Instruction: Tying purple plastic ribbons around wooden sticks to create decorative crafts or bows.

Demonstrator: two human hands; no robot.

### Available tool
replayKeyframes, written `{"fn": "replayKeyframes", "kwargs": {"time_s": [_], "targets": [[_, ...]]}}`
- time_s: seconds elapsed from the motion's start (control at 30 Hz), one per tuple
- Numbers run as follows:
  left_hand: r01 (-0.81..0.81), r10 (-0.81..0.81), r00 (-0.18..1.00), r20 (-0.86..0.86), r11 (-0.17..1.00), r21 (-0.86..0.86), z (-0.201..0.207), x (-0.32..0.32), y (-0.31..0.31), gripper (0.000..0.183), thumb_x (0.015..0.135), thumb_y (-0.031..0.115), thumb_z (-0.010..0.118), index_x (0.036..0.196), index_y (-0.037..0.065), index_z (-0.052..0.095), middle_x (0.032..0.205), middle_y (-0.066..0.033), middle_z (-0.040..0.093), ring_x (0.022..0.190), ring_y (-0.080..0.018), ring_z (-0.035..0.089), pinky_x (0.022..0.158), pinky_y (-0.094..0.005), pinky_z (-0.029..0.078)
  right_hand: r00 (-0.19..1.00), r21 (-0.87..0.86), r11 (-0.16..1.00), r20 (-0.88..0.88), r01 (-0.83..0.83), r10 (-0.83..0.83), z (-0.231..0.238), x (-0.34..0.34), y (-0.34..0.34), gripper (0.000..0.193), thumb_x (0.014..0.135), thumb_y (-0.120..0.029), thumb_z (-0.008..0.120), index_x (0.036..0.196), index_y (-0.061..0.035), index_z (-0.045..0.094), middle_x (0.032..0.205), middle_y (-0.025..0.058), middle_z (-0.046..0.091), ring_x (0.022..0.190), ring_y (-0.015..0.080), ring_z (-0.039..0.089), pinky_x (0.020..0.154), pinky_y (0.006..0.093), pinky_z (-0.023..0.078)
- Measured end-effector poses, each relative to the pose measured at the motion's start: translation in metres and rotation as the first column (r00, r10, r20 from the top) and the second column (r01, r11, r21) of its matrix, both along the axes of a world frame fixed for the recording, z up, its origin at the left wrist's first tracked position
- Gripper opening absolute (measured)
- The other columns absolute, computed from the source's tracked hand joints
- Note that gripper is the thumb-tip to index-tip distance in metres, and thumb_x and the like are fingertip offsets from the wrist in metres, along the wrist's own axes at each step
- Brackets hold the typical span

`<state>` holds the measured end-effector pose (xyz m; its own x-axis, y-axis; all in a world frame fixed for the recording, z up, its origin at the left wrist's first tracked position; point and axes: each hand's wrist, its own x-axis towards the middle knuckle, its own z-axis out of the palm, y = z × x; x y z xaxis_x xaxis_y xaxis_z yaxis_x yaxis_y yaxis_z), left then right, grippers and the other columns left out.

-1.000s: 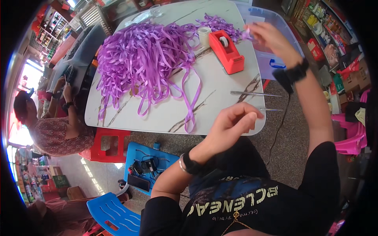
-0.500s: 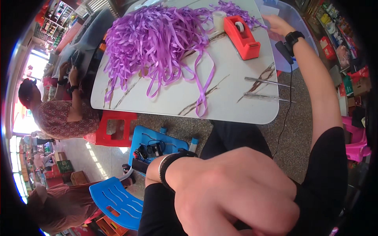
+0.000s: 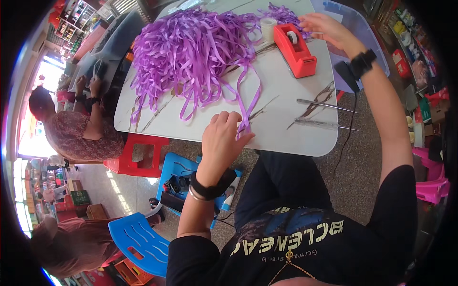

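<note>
Step in hand, by judgement: the left hand [image 3: 224,138] is taking up the loose loop [image 3: 246,110] of ribbon at the near edge of the table [image 3: 279,128]. Thumb and fingers stand apart with the loop between them; whether they press on it cannot be told. The right hand [image 3: 327,31] is above the small pile [image 3: 284,15] at the far right corner, fingers loosely spread; contact cannot be confirmed. The next move calls for closing the left thumb and fingers on the loop.

Count:
- Ribbon piles: two. The large pile [image 3: 191,52] extends toward the left edge; its strands cannot be counted.
- Tape dispenser [image 3: 300,59]: one, red, near the right edge.
- Pale roll [image 3: 268,29]: one, just beside the dispenser.
- Metal rods [image 3: 322,104]: two, overhanging the right edge by the near corner.
- Bin [image 3: 360,33]: one, beyond the right edge.
</note>
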<state>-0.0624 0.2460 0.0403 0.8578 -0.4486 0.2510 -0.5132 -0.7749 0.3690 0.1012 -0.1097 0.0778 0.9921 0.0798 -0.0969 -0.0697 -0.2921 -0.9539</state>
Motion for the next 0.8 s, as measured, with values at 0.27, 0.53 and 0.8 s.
{"fn": "replayKeyframes", "kwargs": {"time_s": [0.27, 0.53, 0.8], "targets": [[0.186, -0.195, 0.980, -0.038, 0.968, -0.167, -0.025, -0.003, -0.018, 0.014, 0.072, 0.010, 0.061, 0.081, 0.003, 0.053, 0.077, -0.0117, 0.052, 0.077, -0.0306, 0.052, 0.067, -0.0383, 0.042, 0.855, -0.099, 0.855, 0.055, -0.510, 0.516, 0.006, -0.144, 0.099, 0.030, 0.089, -0.027, 0.050, 0.109, -0.0047, 0.056, 0.090, 0.0022, 0.059, 0.085, 0.0089, 0.054, 0.070, 0.0238, 0.045], [0.501, -0.621, 0.768, -0.156, 0.734, -0.458, -0.020, -0.052, -0.071, 0.013, 0.071, 0.006, 0.060, 0.079, 0.005, 0.052, 0.079, -0.0115, 0.053, 0.076, -0.0311, 0.054, 0.065, -0.0365, 0.045, 0.832, -0.492, 0.833, 0.328, -0.253, 0.447, -0.054, -0.196, 0.119, 0.029, 0.080, -0.019, 0.056, 0.104, -0.0016, 0.057, 0.102, 0.0160, 0.056, 0.098, 0.0310, 0.052, 0.085, 0.0369, 0.041], [0.161, -0.231, 0.939, -0.256, 0.951, -0.264, -0.001, -0.032, -0.053, 0.019, 0.071, 0.013, 0.067, 0.086, 0.006, 0.058, 0.076, -0.0102, 0.056, 0.074, -0.0259, 0.057, 0.065, -0.0347, 0.045, 0.890, -0.397, 0.892, 0.294, -0.217, 0.348, -0.041, -0.231, 0.103, 0.026, 0.079, -0.012, 0.057, 0.099, 0.0050, 0.058, 0.107, 0.0150, 0.056, 0.098, 0.0281, 0.054, 0.084, 0.0336, 0.043]]}}
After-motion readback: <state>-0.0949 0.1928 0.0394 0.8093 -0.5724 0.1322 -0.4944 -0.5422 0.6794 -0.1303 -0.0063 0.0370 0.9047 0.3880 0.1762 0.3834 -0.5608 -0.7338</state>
